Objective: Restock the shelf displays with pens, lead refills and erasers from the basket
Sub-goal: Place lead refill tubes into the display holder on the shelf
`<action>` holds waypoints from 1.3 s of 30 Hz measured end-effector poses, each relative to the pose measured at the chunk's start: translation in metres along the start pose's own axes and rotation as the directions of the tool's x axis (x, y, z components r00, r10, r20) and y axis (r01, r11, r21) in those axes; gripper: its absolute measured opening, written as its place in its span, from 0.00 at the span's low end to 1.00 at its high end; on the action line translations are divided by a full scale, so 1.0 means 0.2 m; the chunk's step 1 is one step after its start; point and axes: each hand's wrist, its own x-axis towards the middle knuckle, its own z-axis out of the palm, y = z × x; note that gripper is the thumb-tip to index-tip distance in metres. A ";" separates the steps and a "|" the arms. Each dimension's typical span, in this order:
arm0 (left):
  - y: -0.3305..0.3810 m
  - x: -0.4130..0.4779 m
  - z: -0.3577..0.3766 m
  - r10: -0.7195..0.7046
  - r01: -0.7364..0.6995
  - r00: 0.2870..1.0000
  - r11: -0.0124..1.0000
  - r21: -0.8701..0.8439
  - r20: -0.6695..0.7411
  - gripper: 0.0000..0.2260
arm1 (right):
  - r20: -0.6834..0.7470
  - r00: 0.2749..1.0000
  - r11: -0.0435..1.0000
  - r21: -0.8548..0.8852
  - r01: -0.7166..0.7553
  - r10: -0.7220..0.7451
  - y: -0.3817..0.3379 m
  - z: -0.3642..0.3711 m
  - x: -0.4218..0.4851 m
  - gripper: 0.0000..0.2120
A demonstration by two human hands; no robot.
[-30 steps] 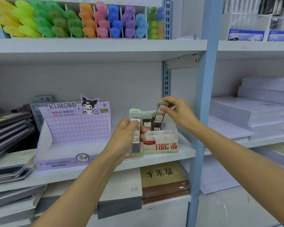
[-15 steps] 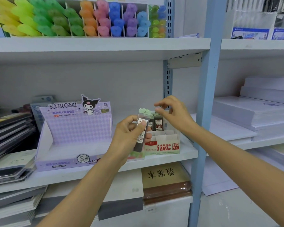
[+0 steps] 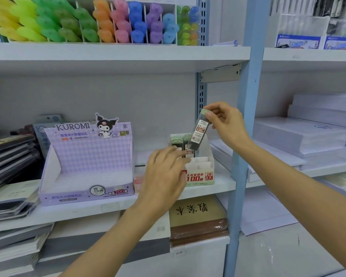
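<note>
My right hand [image 3: 226, 124] pinches a lead refill tube [image 3: 199, 132] by its pale green cap and holds it tilted above the white 2B 0.7 display box [image 3: 200, 172] on the middle shelf. A few more refill tubes [image 3: 180, 142] stand at the back of that box. My left hand [image 3: 165, 174] hovers in front of the box with its fingers spread and loosely bent, holding nothing. A purple Kuromi display box [image 3: 86, 160] for 2B 0.5 leads stands to the left, and its tray looks bare.
Coloured highlighters [image 3: 108, 21] fill the dividers on the upper shelf. Notebook stacks [image 3: 10, 156] lie at the left, white paper reams [image 3: 308, 136] at the right beyond the blue upright post [image 3: 246, 116]. Brown notebooks [image 3: 198, 220] sit on the shelf below.
The tube that my left hand held has passed to my right hand, which now lifts it over the box. The left hand has let go and hovers with nothing in it.
</note>
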 end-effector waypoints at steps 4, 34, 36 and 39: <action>0.02 -0.06 0.05 -0.016 -0.036 0.963 0.981 0.189 0.268 0.25 | 0.042 0.997 0.993 -0.103 0.062 -0.058 0.04 0.10 -0.03 0.05; -0.05 -0.51 0.05 -0.015 0.009 0.998 0.994 -0.109 -0.053 0.08 | 0.267 0.917 0.951 -0.002 0.308 -0.296 -0.07 0.29 -0.62 0.07; -0.06 -0.76 0.10 -0.109 0.128 0.988 0.973 -0.191 0.109 0.07 | 0.463 0.859 0.975 0.072 0.208 -0.218 -0.06 0.38 -0.86 0.07; -0.06 -1.17 0.20 -0.271 0.389 0.858 0.898 -0.206 0.436 0.07 | 0.755 0.654 0.997 -0.007 0.078 -0.046 0.07 0.57 -1.22 0.09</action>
